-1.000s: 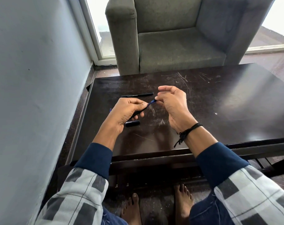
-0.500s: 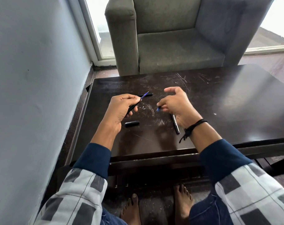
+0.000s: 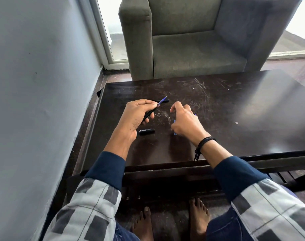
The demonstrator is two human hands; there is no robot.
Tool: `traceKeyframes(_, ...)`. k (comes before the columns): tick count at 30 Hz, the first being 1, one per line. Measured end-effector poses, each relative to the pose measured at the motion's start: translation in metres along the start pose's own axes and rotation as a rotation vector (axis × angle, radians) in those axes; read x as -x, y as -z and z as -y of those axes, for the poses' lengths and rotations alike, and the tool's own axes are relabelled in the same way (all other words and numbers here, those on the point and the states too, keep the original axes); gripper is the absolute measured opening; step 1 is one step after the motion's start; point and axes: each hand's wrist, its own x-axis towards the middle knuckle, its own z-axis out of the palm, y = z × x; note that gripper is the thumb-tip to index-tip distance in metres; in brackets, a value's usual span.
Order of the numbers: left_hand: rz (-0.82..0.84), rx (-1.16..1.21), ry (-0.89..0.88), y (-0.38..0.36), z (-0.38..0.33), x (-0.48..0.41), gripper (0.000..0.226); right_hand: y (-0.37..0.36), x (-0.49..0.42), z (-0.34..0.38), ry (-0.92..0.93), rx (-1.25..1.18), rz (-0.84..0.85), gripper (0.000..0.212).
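Pen work over the dark table (image 3: 235, 101), as I see it from my station.
The left hand (image 3: 136, 117) grips the black pen (image 3: 149, 114), blue tip pointing away. The right hand (image 3: 184, 122) curls over a blue piece (image 3: 174, 121); I cannot tell whether it is grasping it. The cap (image 3: 146, 131) lies between the hands.
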Motion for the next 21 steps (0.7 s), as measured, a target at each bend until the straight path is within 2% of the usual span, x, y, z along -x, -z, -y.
traceKeyframes(9,0.008,0.011,-0.001,0.001,-0.003,0.003,0.012,-0.01,0.004,0.0,0.037,0.144,0.011,0.035)
traceKeyframes(12,0.004,0.014,-0.007,0.003,-0.003,0.002,0.012,-0.007,0.001,0.002,-0.001,0.088,-0.055,0.03)
traceKeyframes(14,-0.002,0.028,-0.003,0.004,-0.003,0.001,0.012,-0.001,-0.003,0.006,-0.077,-0.187,-0.154,0.017)
traceKeyframes(17,-0.001,0.035,0.002,0.003,-0.003,0.001,0.011,0.009,-0.005,0.015,-0.173,-0.803,-0.151,0.003)
traceKeyframes(19,0.0,0.021,0.004,0.001,-0.003,0.002,0.011,0.014,-0.002,0.018,-0.204,-1.009,-0.11,0.007)
traceKeyframes(21,0.003,0.005,0.008,-0.001,-0.003,0.002,0.012,0.016,-0.001,0.018,-0.222,-1.11,-0.091,0.013)
